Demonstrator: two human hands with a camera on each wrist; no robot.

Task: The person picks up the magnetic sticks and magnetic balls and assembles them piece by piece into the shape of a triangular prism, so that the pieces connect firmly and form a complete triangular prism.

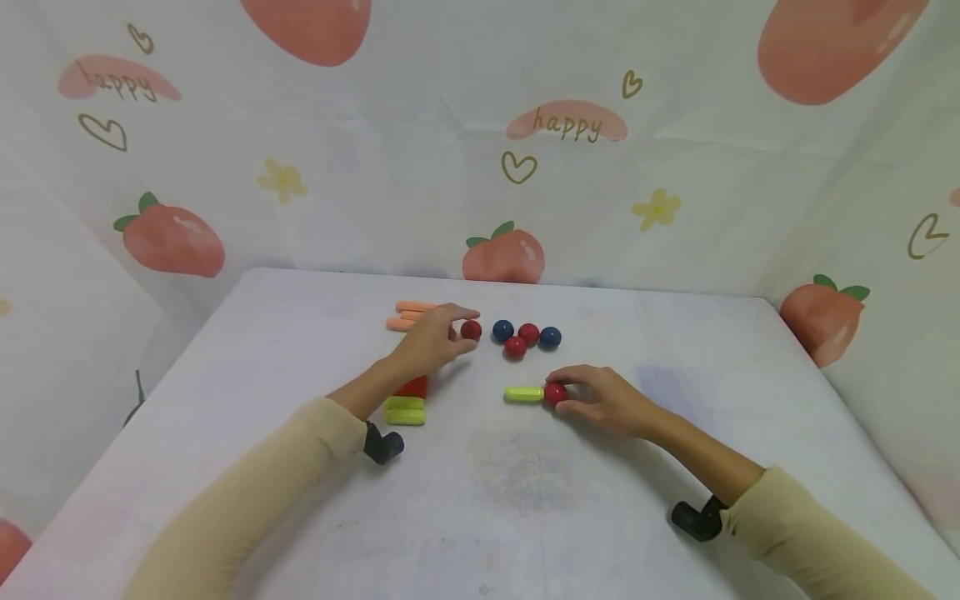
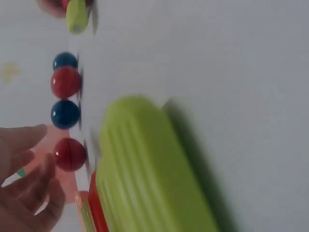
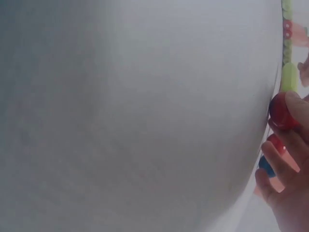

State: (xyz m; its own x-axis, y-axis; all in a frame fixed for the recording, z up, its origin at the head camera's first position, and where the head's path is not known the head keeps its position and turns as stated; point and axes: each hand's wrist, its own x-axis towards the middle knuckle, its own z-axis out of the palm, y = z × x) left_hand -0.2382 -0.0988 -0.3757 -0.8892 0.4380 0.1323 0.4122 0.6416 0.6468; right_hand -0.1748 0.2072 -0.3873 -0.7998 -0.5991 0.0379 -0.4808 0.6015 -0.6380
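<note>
My right hand [image 1: 609, 402] pinches a red ball [image 1: 556, 394] between thumb and fingers, low over the table. A yellow-green ribbed stick [image 1: 524, 393] lies end-on against that ball, pointing left. Farther back, my left hand [image 1: 432, 340] reaches around another red ball [image 1: 471, 331], thumb on the near side and fingers on the far side. In the left wrist view the left fingers are spread, with fingertips [image 2: 49, 162] right at the edge of that red ball [image 2: 71, 154].
Right of the left hand sit a blue ball [image 1: 502, 331], two red balls [image 1: 528, 334] and another blue ball [image 1: 551, 337]. Orange sticks [image 1: 417, 307], red pieces [image 1: 412, 387] and yellow-green sticks [image 1: 405, 417] lie around and under the left forearm. A printed cloth hangs behind the white table [image 1: 480, 517].
</note>
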